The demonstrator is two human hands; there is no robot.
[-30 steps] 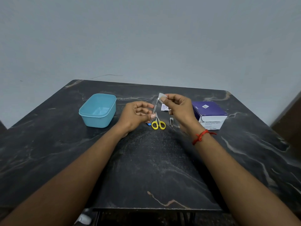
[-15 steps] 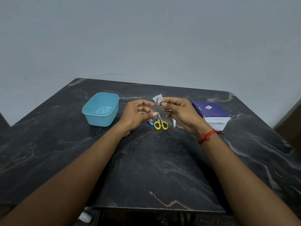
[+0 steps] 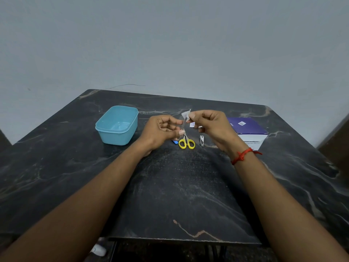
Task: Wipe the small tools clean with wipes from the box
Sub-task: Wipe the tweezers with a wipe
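Above the table (image 3: 188, 195), left hand (image 3: 160, 132) pinching a thin metal tool (image 3: 182, 126) by its lower end, right hand (image 3: 211, 125) pinching a white wipe (image 3: 185, 114) round its tip

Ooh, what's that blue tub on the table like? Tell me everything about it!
The tub is light blue and looks like smooth plastic. It is a rectangle with rounded corners and a thicker band round the rim. It has no lid on, and nothing shows inside. It stands upright on the dark marbled table, out beyond the left hand on its outer side, with a gap between them. Only the table touches it.
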